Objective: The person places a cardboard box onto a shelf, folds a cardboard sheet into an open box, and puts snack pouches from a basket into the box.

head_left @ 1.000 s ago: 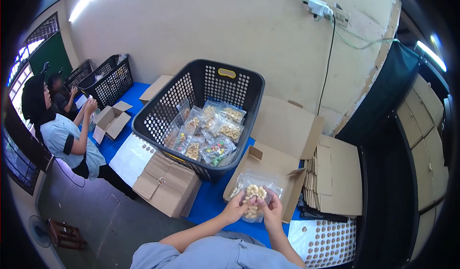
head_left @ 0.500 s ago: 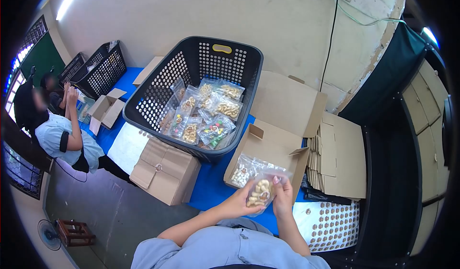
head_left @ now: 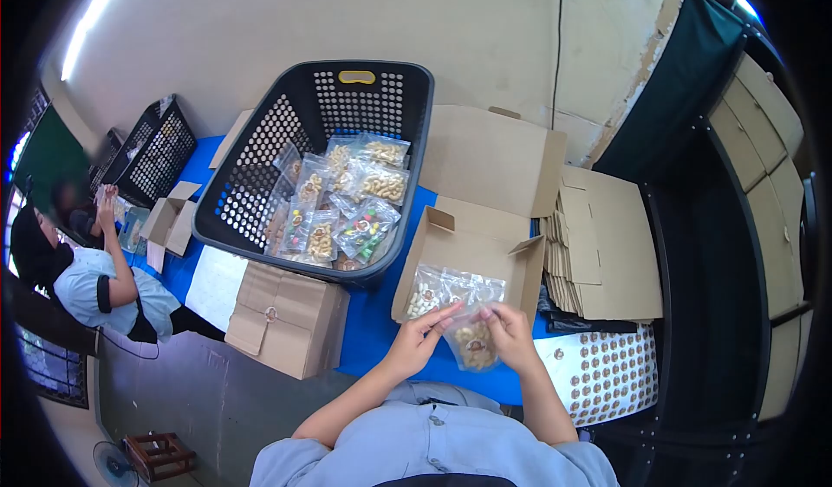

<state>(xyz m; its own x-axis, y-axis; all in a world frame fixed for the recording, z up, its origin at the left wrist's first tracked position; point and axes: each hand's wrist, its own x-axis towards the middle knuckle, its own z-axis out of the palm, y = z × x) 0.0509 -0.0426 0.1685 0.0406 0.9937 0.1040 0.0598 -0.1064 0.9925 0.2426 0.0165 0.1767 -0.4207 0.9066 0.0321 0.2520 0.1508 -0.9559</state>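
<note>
Between my two hands hangs a clear zip bag (head_left: pixel 473 350) of pale tan nut-like pieces, with a round sticker on its front. My left hand (head_left: pixel 418 341) pinches the bag's upper left corner. At the upper right edge, my right hand (head_left: pixel 513 338) grips it with thumb and fingers closed. Just beyond the hands, an open cardboard box (head_left: pixel 472 227) holds a bag of white pieces (head_left: pixel 425 295) and other clear bags beside it, partly hidden by my fingers.
A black perforated basket (head_left: pixel 260 153) full of filled bags stands left of the box. A closed carton (head_left: pixel 282 318) sits in front of it. Flattened cartons (head_left: pixel 611 244) and a sticker sheet (head_left: pixel 607 374) lie at right. Another person (head_left: pixel 113 283) works at far left.
The bag has gone from tilted to hanging upright below my fingers. My left hand has shifted from its lower side to its top edge. The view has turned slightly.
</note>
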